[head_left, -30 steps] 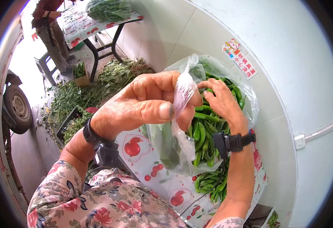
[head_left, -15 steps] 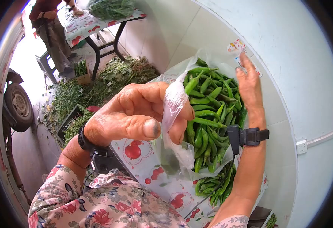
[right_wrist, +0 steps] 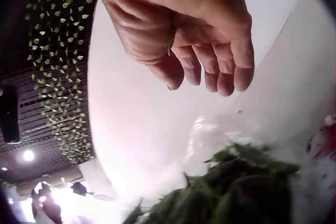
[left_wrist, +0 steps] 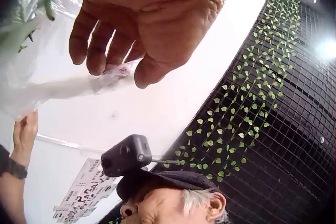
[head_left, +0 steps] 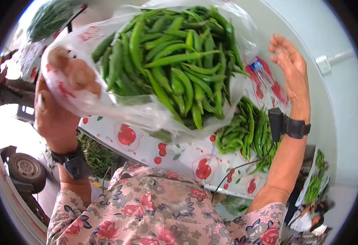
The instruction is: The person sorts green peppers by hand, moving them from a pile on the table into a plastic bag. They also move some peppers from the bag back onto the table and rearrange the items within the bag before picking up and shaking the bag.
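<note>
A clear plastic bag [head_left: 146, 112] full of long green chili peppers [head_left: 175, 61] fills the upper middle of the head view, its mouth facing me. My left hand [head_left: 58, 116] grips the bag's rim at the left side; the left wrist view has the twisted plastic [left_wrist: 113, 78] between curled fingers and thumb. To the right of the bag, my right hand [head_left: 292, 67] is raised and apart from it, fingers loosely bent and nothing in them. In the right wrist view, dark peppers [right_wrist: 220, 187] lie below that hand.
More green peppers [head_left: 244, 126] lie loose on the fruit-patterned tablecloth [head_left: 175, 161], near a plastic bottle [head_left: 262, 73]. The pale wall [head_left: 344, 110] stands close at the right. Leafy stalks [head_left: 95, 151] cover the floor at left, with a wheel [head_left: 25, 168] beyond.
My left hand has moved left with the bag's rim, and the bag is now higher and nearer in view. The right hand has gone from the peppers to beside the bag. The head view has turned.
</note>
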Demonstrator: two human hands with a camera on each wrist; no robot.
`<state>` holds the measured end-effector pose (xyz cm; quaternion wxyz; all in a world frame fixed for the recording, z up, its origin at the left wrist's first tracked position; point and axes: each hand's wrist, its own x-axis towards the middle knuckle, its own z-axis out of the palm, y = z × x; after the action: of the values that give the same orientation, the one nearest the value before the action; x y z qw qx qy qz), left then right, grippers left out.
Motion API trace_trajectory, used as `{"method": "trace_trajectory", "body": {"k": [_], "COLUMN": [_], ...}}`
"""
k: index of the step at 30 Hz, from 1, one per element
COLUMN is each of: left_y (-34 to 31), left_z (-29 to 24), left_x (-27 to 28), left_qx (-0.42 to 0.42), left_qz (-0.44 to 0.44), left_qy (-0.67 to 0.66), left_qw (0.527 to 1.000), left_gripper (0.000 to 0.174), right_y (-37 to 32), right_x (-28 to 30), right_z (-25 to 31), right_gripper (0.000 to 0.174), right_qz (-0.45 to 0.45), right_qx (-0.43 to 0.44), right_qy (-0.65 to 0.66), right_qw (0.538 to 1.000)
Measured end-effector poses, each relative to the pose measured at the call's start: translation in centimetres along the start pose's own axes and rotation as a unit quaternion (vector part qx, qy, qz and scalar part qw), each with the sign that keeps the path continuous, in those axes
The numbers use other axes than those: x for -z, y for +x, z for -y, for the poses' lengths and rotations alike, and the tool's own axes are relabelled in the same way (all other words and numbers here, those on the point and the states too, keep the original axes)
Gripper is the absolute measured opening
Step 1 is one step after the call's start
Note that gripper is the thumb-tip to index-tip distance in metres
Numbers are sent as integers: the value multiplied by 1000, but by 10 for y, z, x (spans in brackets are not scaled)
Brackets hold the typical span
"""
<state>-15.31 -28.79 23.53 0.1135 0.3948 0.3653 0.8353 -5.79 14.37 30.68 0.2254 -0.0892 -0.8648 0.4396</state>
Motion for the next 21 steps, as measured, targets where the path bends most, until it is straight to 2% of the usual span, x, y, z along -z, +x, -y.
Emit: {"method": "trace_trajectory", "body": {"k": [1, 4, 5, 8, 9, 11, 14, 15, 18, 20, 21], "left_y": [3, 6, -3, -7, -11, -18, -14, -14, -17, -15, -16], "left_z": [2, 1, -2, 4, 1, 0, -1, 0, 7, 12, 13], "left_x": [4, -5, -10, -15, -13, -9, -23, -28, -40, -47, -58], "left_qx": [1, 39, 50, 62, 84, 93, 104, 92, 72, 80, 72], "left_qz": [54, 84, -5, -106, -100, -30, -19, -37, -48, 6, -8], "left_qy": [-36, -39, 15, 76, 68, 35, 6, 41, 84, 29, 63], "left_qw": [998, 995, 999, 989, 989, 995, 994, 994, 993, 996, 995], "left_gripper": [63, 69, 70, 78, 79, 73, 67, 61, 47, 43, 38], "right_y": [-19, -73, -92, -140, -152, -175, -195, -197, -202, -208, -211], "right_x": [18, 56, 62, 67, 67, 53, 22, 12, -4, -10, -13], "right_z": [-14, -63, -83, -131, -144, -170, -172, -168, -163, -158, -156], "right_gripper": [43, 46, 47, 56, 60, 64, 70, 73, 75, 81, 84], "right_qz": [-1, 14, 28, 39, 39, 47, 16, 0, 20, 24, 25], "right_qx": [-43, -154, -170, -245, -274, -251, -207, -190, -167, -162, -159], "right_qy": [-14, -114, -139, -211, -235, -326, -436, -467, -458, -480, -492], "right_qw": [999, 981, 975, 945, 932, 910, 876, 863, 873, 862, 856]}}
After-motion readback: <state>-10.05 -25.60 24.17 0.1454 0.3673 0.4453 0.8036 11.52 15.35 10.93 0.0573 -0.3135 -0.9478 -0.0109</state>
